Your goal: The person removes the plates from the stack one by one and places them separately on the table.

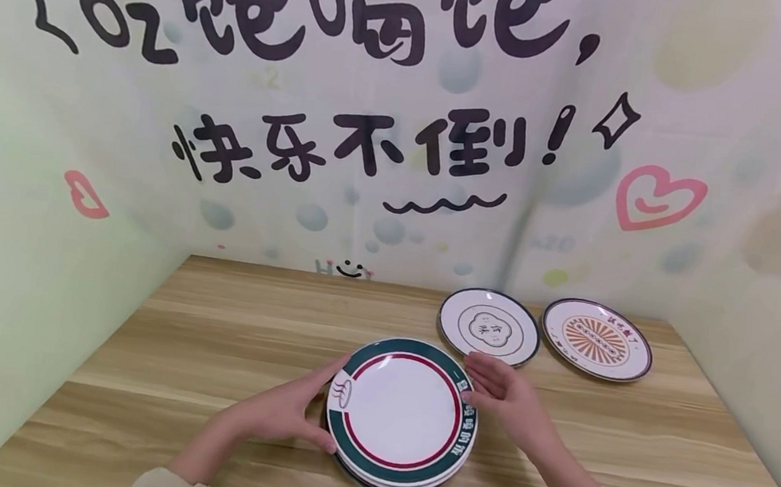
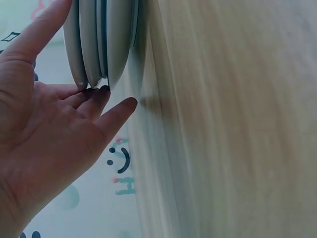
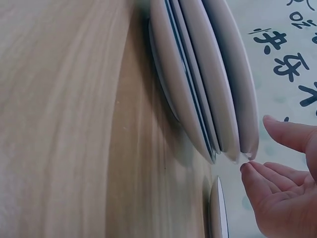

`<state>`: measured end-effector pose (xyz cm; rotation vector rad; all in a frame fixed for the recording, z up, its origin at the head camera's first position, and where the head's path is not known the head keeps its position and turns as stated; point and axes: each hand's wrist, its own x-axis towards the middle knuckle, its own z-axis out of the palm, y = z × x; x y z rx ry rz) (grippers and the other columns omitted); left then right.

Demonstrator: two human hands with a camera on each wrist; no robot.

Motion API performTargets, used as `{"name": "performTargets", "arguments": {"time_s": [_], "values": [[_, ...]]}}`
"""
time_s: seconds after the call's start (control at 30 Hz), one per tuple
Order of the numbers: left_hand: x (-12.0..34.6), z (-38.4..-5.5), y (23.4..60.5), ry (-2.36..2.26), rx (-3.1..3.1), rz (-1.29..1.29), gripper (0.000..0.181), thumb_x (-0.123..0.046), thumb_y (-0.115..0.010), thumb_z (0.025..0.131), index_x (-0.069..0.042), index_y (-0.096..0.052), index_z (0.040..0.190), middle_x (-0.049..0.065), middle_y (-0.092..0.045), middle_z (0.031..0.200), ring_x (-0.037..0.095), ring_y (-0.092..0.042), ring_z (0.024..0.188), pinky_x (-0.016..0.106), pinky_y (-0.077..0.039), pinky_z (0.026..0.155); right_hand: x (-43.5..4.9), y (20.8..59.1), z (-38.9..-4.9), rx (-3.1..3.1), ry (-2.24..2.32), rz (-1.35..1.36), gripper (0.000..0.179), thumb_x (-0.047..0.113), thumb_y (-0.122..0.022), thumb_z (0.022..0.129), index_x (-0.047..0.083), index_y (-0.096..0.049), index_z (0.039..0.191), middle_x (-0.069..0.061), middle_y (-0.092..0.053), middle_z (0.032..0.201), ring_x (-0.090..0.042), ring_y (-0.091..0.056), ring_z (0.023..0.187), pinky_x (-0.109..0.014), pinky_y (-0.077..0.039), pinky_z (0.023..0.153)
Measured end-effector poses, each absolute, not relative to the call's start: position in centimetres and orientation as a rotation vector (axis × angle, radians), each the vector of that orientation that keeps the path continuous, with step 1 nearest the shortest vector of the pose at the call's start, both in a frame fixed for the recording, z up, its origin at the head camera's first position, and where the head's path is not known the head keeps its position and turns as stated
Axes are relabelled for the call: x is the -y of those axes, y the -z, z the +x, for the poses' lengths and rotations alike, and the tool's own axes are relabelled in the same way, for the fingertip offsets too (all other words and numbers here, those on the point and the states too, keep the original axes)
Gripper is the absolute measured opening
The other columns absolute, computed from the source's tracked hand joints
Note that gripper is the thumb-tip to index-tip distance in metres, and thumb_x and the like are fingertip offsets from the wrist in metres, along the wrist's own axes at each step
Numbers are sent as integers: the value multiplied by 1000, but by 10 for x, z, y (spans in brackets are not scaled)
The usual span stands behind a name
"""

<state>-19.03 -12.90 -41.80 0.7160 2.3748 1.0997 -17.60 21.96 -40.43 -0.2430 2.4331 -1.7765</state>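
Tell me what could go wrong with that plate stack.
The plate stack shows gaps between rims, so plates might slide on one another if tilted. The right hand is near the stack's top, so that side may lack support from below. It could also bump the nearby plate with the cloud-shaped design.

We are observing a tabletop [image 1: 230,322] of light brown wood grain, its darker streaks running mostly from side to side. On it, near the front and around the middle, a stack of round plates [image 1: 404,410] is sitting; its top plate is showing a white centre, a red ring and a green rim, and a dark edge is peeking out low at the front. Behind and to the right, we are recording a white plate with a dark blue rim [image 1: 489,327], lying face up. Just beside it, farther right, a plate with an orange sunburst [image 1: 596,341] is lying face up too. We are leaving contact between these two undetermined.
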Motion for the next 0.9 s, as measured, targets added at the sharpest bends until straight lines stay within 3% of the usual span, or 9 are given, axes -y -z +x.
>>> {"name": "performTargets", "arguments": {"time_s": [0.27, 0.57, 0.9], "values": [[129, -187, 419, -1069, -2405, 703, 121, -50, -84, 73, -20, -9, 162, 5, -15, 169, 31, -18, 155, 58, -23, 123, -217, 412, -175, -2540, 1672, -346, 57, 1, -70, 90, -10, -47, 140, -31, -52, 143, -44, -52, 133, -41, -48, 106], [128, -187, 420, -1088, -2408, 713, 118, -46, -85, 74, -23, -9, 162, 5, -17, 168, 30, -19, 155, 58, -22, 123, -216, 406, -171, -2577, 1637, -325, 52, -1, -66, 91, -9, -49, 139, -30, -54, 141, -43, -55, 131, -42, -50, 105], [125, -186, 414, -1007, -2454, 673, 115, -48, -85, 74, -21, -15, 161, 8, -22, 167, 34, -24, 153, 57, -27, 122, -222, 401, -169, -2599, 1585, -172, 50, 1, -63, 92, 2, -52, 141, -23, -56, 143, -40, -58, 127, -44, -53, 103]]}}
